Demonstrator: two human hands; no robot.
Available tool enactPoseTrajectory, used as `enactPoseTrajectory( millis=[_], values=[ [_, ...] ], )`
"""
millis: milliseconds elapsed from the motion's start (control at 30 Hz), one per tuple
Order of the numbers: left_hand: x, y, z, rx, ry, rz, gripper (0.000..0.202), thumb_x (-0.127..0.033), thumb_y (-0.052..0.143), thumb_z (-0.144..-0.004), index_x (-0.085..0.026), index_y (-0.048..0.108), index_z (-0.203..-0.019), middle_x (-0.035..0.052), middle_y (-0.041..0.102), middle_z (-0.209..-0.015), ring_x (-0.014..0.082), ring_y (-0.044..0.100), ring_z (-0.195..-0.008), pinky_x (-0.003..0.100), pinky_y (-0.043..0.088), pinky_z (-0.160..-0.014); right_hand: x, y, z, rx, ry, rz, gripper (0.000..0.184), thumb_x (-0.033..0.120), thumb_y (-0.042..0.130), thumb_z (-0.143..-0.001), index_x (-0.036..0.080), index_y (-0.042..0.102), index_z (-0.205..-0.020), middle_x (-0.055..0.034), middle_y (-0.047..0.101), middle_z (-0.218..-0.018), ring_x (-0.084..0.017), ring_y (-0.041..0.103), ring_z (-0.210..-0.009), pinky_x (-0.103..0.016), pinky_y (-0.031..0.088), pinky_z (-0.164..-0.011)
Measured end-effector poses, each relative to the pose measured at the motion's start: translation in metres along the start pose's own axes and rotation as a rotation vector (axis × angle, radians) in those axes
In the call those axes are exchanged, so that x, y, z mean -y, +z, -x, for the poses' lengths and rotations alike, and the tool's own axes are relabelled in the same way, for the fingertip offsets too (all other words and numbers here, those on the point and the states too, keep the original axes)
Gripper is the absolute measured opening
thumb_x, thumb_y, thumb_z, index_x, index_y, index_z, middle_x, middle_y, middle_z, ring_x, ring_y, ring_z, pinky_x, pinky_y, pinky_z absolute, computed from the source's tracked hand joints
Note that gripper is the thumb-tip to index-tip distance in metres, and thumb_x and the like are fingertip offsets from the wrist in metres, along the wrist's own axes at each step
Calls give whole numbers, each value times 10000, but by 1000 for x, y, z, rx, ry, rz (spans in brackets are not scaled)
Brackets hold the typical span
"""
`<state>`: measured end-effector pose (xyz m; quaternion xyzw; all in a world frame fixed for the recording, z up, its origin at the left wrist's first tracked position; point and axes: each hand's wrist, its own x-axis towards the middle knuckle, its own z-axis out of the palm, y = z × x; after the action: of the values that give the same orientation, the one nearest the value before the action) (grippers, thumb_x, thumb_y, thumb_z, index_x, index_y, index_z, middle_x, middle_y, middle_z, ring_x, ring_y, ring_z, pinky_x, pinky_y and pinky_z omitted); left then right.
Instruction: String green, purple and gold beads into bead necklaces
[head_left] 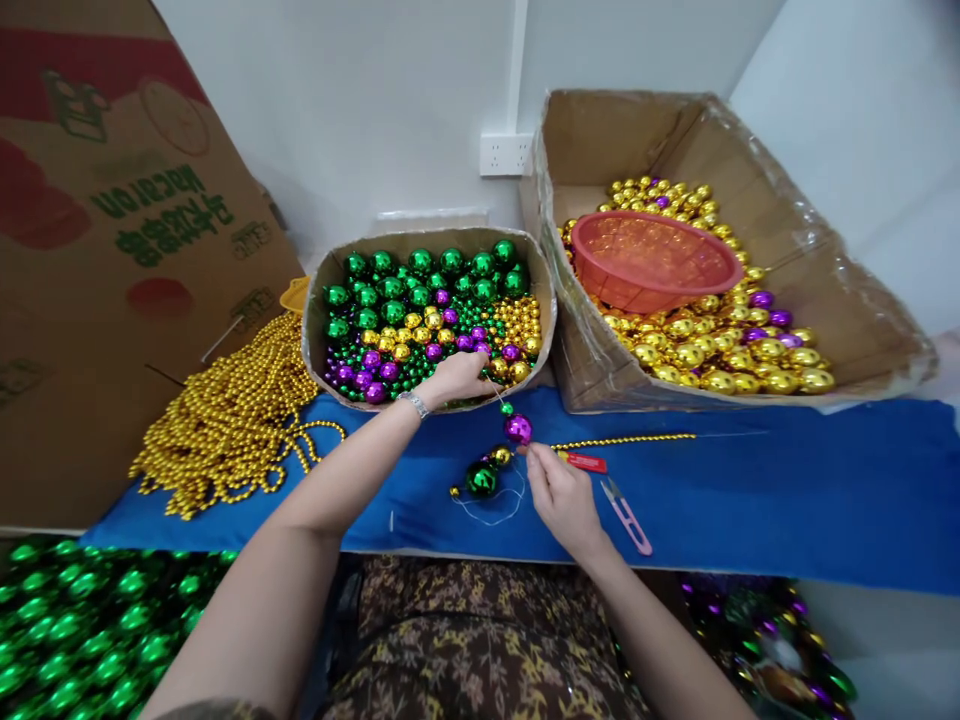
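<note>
My left hand (pixel 457 380) is closed at the front rim of the bead box (pixel 546 350), its fingertips over purple and gold beads. From it a thin string runs down to a small green bead (pixel 507 408) and a large shiny purple bead (pixel 517 429). Just beneath the purple bead, my right hand (pixel 561 495) pinches the bead strand. The strand's other beads, a gold one (pixel 501 456) and a large green one (pixel 481 478), rest on the blue cloth beside a loop of clear string (pixel 495 522). My left fingertips are partly hidden.
Pink-handled thread snips (pixel 628 518) and a red-labelled item (pixel 585 461) lie right of my hands. Gold bead strands (pixel 232 410) are heaped at left. A large carton (pixel 551 200) at right holds gold beads and a red basket (pixel 652 290). Green balls (pixel 90 620) fill the lower left.
</note>
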<state>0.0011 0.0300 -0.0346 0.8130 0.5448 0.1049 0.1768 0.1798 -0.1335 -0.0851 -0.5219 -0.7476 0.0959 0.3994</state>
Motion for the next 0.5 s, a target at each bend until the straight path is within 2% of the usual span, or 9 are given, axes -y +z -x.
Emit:
enactPoseTrajectory(
  millis=[67,133,233,300,400,500],
  values=[
    [-1,0,4,-22,23,147,272,-317,718,-726,-153,655,-934,69,676,-783,220,620,-729,304,462,-678,-2,-2,0,-3,3,-6,250,259,383,-991,177,617,-959,-66,726,-796,-156,671,-628,-234,478,-602],
    [2,-4,15,-53,29,413,223,-324,666,-777,-157,649,-923,52,661,-813,177,597,-713,281,485,-653,-4,-3,0,-1,4,-8,250,259,387,-987,177,623,-978,-71,733,-830,-158,683,-653,-234,498,-624],
    [8,-12,37,-78,-22,863,267,-408,628,-810,-170,637,-932,35,621,-905,137,581,-751,250,542,-620,-9,-2,1,17,-17,4,257,251,390,-981,171,632,-1006,-79,740,-870,-170,705,-716,-240,527,-670],
    [11,-17,51,-107,-58,1070,290,-427,660,-788,-177,645,-935,26,596,-921,118,570,-759,250,576,-631,-10,0,2,35,-41,12,260,245,389,-978,174,636,-1019,-78,743,-882,-177,714,-753,-244,537,-694],
    [12,-20,68,-140,-59,1210,283,-391,714,-753,-178,683,-935,38,611,-922,107,570,-747,240,589,-649,-10,3,3,55,-61,23,267,245,385,-980,178,640,-1026,-75,744,-874,-177,715,-768,-242,538,-698],
    [12,-20,77,-155,-47,1232,265,-361,723,-751,-182,710,-946,43,637,-912,99,576,-722,232,583,-656,-7,5,2,49,-84,38,268,241,386,-983,174,645,-1004,-72,741,-847,-172,711,-749,-236,528,-689]
  ],
)
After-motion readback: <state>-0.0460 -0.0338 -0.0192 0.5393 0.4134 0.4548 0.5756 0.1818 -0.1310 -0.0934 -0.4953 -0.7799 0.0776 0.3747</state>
